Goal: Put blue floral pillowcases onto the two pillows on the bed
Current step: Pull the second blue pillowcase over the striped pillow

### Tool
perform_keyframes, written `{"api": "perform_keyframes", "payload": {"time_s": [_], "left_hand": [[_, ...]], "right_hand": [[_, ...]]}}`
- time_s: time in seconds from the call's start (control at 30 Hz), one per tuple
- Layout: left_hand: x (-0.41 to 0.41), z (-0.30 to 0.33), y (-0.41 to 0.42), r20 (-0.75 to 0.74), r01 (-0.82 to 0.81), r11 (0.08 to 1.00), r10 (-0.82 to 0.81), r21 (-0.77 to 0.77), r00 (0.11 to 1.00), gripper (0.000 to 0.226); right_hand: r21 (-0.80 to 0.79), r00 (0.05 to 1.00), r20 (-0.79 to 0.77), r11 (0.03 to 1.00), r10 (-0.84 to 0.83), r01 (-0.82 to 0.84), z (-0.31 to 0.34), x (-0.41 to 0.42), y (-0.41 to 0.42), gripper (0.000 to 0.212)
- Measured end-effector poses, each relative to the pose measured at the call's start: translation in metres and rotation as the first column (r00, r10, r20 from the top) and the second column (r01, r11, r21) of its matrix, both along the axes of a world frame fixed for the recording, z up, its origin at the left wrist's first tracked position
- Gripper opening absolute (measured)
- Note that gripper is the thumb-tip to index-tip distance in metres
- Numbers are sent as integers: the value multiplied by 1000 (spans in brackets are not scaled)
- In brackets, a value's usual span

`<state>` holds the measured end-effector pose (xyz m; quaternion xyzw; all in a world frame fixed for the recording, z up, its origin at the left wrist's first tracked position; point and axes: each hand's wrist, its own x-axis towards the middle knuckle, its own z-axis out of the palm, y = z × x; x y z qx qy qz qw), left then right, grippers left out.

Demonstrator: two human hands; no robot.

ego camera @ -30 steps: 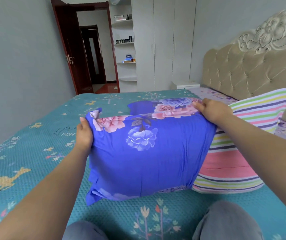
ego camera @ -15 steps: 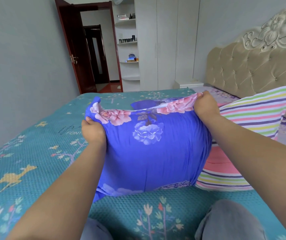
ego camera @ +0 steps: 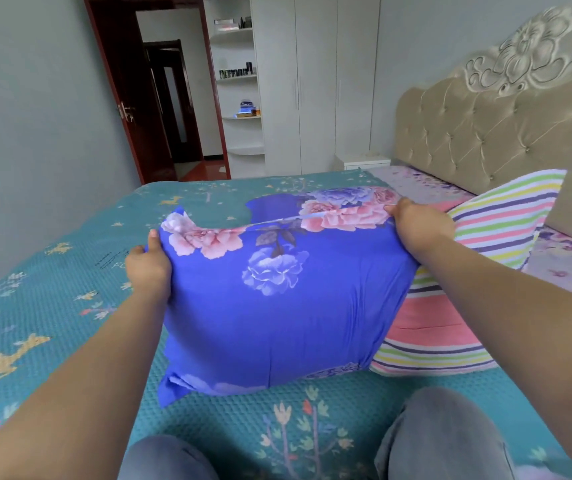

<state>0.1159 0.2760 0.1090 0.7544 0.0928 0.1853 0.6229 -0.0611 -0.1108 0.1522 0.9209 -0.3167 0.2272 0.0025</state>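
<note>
Both hands, left hand (ego camera: 148, 263) and right hand (ego camera: 416, 225), grip the far corners of a pillow in its blue floral cotton pillowcase (ego camera: 277, 306), apparently settling it; the bare striped pillow (ego camera: 499, 223) probably comes next

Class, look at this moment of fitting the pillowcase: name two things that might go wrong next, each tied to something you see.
1. Both hands, left hand and right hand, pinch only the blue floral pillowcase's far corners; a slip could bunch the fabric.
2. The cased pillow overlaps the striped pillow; pulling may drag that along.
</note>
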Motion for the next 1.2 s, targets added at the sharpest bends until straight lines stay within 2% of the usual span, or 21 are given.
{"api": "perform_keyframes", "payload": {"time_s": [0.13,0.23,0.3,0.37,0.43,0.5,0.53,0.6,0.7,0.77,0.83,0.9,0.97,1.03,1.13,1.2], "left_hand": [[4,-8,0,-28,-25,999,25,21,999,55],[11,-9,-2,-54,9,1000,-7,30,998,56],[13,-21,-3,-101,21,991,-7,133,995,61],[10,-42,-6,-129,74,949,-36,307,991,71],[10,-73,-16,-197,287,887,-228,362,954,78],[1,-100,-24,-347,527,762,-412,375,843,82],[-3,-112,-28,-405,590,703,-442,397,800,77],[-4,-125,-34,-411,584,633,-418,508,810,74],[2,-124,-38,-409,554,563,-374,613,832,77],[8,-118,-44,-398,542,592,-368,596,840,76],[14,-113,-47,-381,469,739,-304,484,873,73],[21,-112,-47,-460,371,850,-178,373,870,77],[22,-117,-45,-567,391,862,-155,323,809,80],[19,-120,-48,-569,428,829,-168,360,805,79],[16,-115,-53,-416,380,800,-181,465,891,68],[13,-104,-56,-298,324,808,-193,492,935,60]], "right_hand": [[5,999,44,1000,6,-6,2,14,4,36],[150,982,182,986,42,-70,7,25,8,42],[337,964,236,920,126,-203,4,29,9,64],[451,949,216,838,231,-307,-10,34,11,91],[533,941,142,778,306,-333,-39,37,14,104],[596,934,54,739,354,-315,-72,36,24,88],[584,932,-17,760,362,-284,-91,38,26,77],[518,932,-128,824,340,-229,-116,43,27,67],[436,966,-125,887,225,-151,-115,56,32,57],[384,981,-141,921,134,-71,-108,68,34,63],[325,984,-161,946,80,-23,-105,77,39,67],[370,979,-188,929,82,-7,-106,88,43,65],[467,977,-191,884,91,9,-111,93,45,60],[536,987,-136,844,85,1,-119,95,44,50],[616,998,44,786,33,-53,-125,93,42,37],[637,974,223,761,-29,-123,-125,93,44,25]]}}
